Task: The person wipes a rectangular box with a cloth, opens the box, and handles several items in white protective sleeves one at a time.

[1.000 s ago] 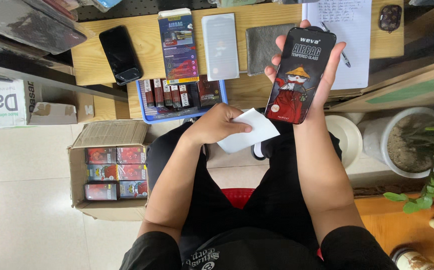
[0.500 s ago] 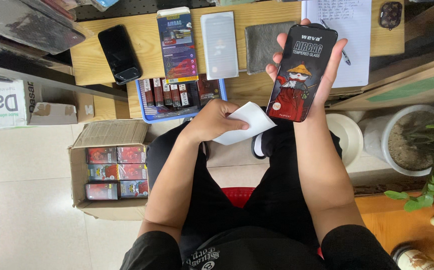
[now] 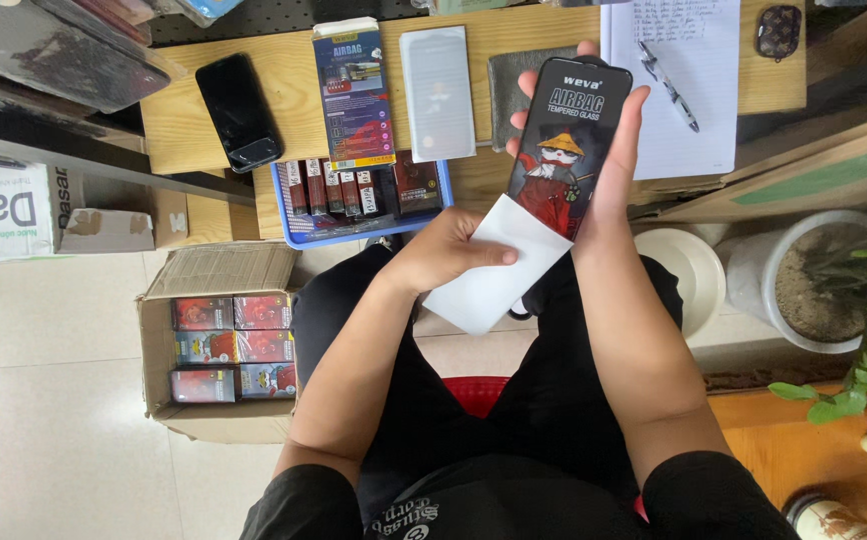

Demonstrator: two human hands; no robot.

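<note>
Compared with half a second ago, the white sleeve (image 3: 499, 268) is sliding a little further down and off the black package (image 3: 566, 140), so more of the package's printed face is showing; the hands themselves are hardly shifting.

The left hand (image 3: 449, 250) is pinching the sleeve's upper left edge, thumb on top and fingers curled closed underneath. The right hand (image 3: 609, 160) is cradling the package from behind, fingers wrapped loosely around its right edge and fingertips peeking over the top, holding it upright above the lap, just in front of the wooden table (image 3: 284, 90).

To do this step well, I judge that the right hand should be gripping the package by its edges only, keeping it steady, while the left is drawing the sleeve straight along the package's length, not sideways, so the thin sleeve is not creasing or tearing.

On the table a black phone (image 3: 239, 110), a blue box (image 3: 354, 90) and a notepad with pen (image 3: 669, 85) are lying well apart from the hands.
</note>
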